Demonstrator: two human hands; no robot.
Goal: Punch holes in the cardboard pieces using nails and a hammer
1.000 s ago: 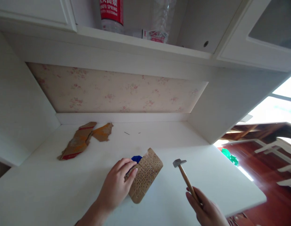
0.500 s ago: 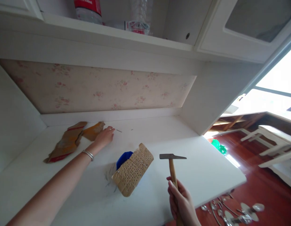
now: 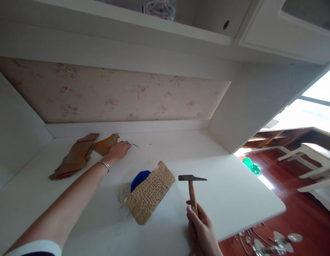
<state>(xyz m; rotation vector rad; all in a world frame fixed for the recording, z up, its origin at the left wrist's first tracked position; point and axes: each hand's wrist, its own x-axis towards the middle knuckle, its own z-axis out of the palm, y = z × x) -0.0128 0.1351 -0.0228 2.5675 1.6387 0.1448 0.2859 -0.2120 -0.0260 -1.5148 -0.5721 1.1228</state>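
My left hand reaches to the back of the white countertop, fingers loosely stretched, their tips right at one end of a thin nail. Whether they touch it I cannot tell. Another small nail lies to its right. My right hand is wrapped around the wooden handle of a hammer, its metal head up above the counter. Between my hands sits a tan block full of small holes, tilted over a blue object that it partly hides. Dark thin bits, perhaps nails, lie beside it.
Torn cardboard pieces lie at the left back of the countertop. A shelf overhangs it, with a plastic bottle. On the red floor at right are a green bag and metal-and-glass lamp parts.
My left hand has edged closer to the nail. The hammer in my right hand has shifted slightly left. The view has tilted downward a little.
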